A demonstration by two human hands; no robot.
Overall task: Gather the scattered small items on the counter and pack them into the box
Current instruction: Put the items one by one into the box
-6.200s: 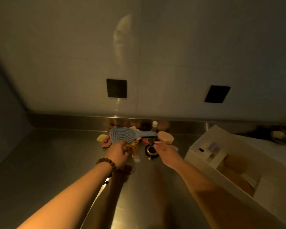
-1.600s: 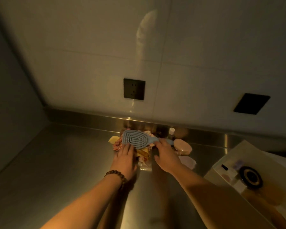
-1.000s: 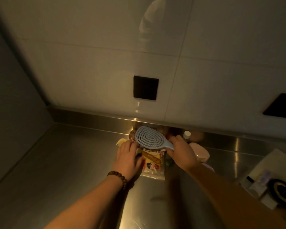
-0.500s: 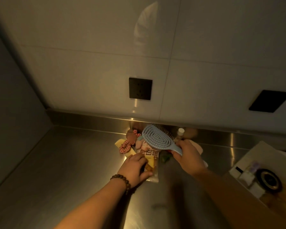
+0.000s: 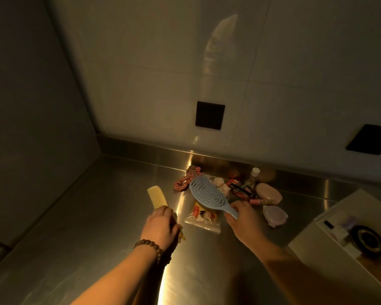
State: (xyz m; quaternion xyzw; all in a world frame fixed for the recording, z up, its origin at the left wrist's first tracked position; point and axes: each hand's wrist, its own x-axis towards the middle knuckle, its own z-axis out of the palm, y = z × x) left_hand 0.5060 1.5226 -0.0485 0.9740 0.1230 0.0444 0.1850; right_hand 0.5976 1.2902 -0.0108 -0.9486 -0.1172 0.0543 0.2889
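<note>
hairbrush [image 5: 207, 194] in right hand [image 5: 242, 219], comb [image 5: 157, 197] in left hand [image 5: 161, 225]

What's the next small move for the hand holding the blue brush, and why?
Probably carry the blue brush right and lower it into the white box. The right hand already grips its handle with the head lifted off the pile, and the box sits open at the right edge.

Left hand [image 5: 161, 225] knuckles up, fingers curled closed, beaded wrist; right hand [image 5: 243, 219] gripping, forearm extended forward
</note>
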